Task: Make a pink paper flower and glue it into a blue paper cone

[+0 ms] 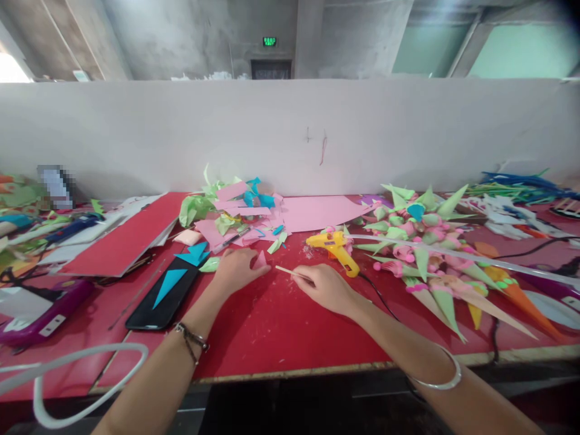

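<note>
My left hand is closed on a small pink paper piece that shows beside its fingertips. In my right hand a thin pale stick is pinched, its free end pointing left toward the paper piece but apart from it. Just beyond my right hand lies a yellow glue gun, its nozzle to the left. To the left of my left hand is a black phone with blue paper triangles on it. A light green paper piece lies by my left wrist.
Pink and green paper scraps lie at the back, next to a pink sheet. Cone-shaped paper flowers pile up on the right. Red card and a purple power strip lie left. A grey partition closes the back.
</note>
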`<state>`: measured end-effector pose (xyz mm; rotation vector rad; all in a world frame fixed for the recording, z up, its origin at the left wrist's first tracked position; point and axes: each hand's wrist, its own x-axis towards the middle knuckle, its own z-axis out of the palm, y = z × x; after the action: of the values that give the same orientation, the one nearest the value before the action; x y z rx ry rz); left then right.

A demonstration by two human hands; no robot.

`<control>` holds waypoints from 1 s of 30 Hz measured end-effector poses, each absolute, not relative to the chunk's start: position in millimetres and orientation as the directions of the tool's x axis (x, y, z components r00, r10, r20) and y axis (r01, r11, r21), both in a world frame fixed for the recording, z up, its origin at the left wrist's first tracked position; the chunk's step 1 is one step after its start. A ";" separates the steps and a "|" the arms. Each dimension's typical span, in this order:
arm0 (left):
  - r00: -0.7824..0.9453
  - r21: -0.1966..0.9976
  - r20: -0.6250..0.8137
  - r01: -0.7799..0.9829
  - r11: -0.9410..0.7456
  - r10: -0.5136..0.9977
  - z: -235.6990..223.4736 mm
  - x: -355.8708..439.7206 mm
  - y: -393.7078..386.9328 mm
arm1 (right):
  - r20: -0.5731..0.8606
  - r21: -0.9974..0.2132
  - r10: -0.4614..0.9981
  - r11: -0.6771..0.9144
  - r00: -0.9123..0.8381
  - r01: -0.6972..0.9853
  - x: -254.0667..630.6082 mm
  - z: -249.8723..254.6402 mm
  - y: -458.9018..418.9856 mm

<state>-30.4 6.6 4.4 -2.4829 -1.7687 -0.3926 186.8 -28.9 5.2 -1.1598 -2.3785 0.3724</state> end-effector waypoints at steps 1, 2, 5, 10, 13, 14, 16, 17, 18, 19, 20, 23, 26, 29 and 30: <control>0.348 0.078 0.237 0.924 -0.375 0.907 3.1 -30.3 6.9 | 0.291 -0.437 0.794 0.607 -0.534 0.664 187.2 5.1 -28.8; 0.387 0.074 0.230 0.908 -0.412 0.893 1.9 -30.5 7.6 | 0.296 -0.441 0.793 0.607 -0.532 0.661 187.5 5.1 -28.6; 0.484 0.114 0.206 0.851 -0.512 0.850 0.4 -31.9 10.3 | 0.325 -0.453 0.797 0.604 -0.510 0.656 187.8 5.4 -28.5; 0.593 0.312 0.336 0.663 -0.680 0.732 6.9 -27.0 8.4 | 0.387 -0.499 0.778 0.629 -0.496 0.596 185.5 7.7 -29.2; 0.548 0.392 0.461 0.579 -0.715 0.698 9.4 -19.1 3.5 | 0.409 -0.516 0.764 0.644 -0.499 0.564 184.2 9.9 -30.6; 0.538 0.421 0.468 0.562 -0.712 0.701 9.7 -16.4 1.4 | 0.413 -0.522 0.763 0.646 -0.497 0.557 184.0 10.5 -31.0; 0.532 0.513 0.416 0.532 -0.673 0.738 10.2 -11.3 -3.0 | 0.408 -0.544 0.772 0.634 -0.487 0.550 184.2 11.1 -31.5; 0.530 0.567 0.372 0.520 -0.638 0.762 10.5 -9.0 -5.3 | 0.397 -0.558 0.783 0.620 -0.478 0.552 184.4 10.9 -31.5; 0.522 0.617 0.333 0.509 -0.600 0.785 10.8 -7.0 -7.5 | 0.383 -0.570 0.794 0.605 -0.471 0.556 184.7 10.3 -31.3; 0.513 0.658 0.306 0.495 -0.568 0.802 11.0 -5.2 -9.5 | 0.368 -0.580 0.805 0.590 -0.466 0.561 185.0 9.5 -30.9; 0.501 0.691 0.294 0.477 -0.544 0.814 11.1 -3.7 -11.1 | 0.356 -0.585 0.812 0.579 -0.462 0.568 185.2 8.5 -30.3; 0.465 0.781 0.298 0.383 -0.493 0.834 9.8 -0.4 -13.6 | 0.337 -0.580 0.825 0.562 -0.454 0.590 185.3 5.5 -28.4; 0.449 0.871 0.268 0.267 -0.414 0.853 7.7 2.1 -13.9 | 0.313 -0.585 0.845 0.532 -0.434 0.613 184.9 4.9 -27.7; 0.415 0.917 0.232 0.208 -0.340 0.880 7.2 5.0 -14.1 | 0.280 -0.614 0.859 0.504 -0.429 0.607 184.5 7.3 -29.1; 0.398 0.931 0.214 0.194 -0.310 0.892 7.5 5.8 -14.3 | 0.276 -0.630 0.861 0.497 -0.426 0.597 184.3 8.4 -29.7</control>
<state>5.8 -14.3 7.5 -3.2123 -1.7397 -1.7804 184.3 -29.7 8.4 -1.1925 -2.1674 0.6001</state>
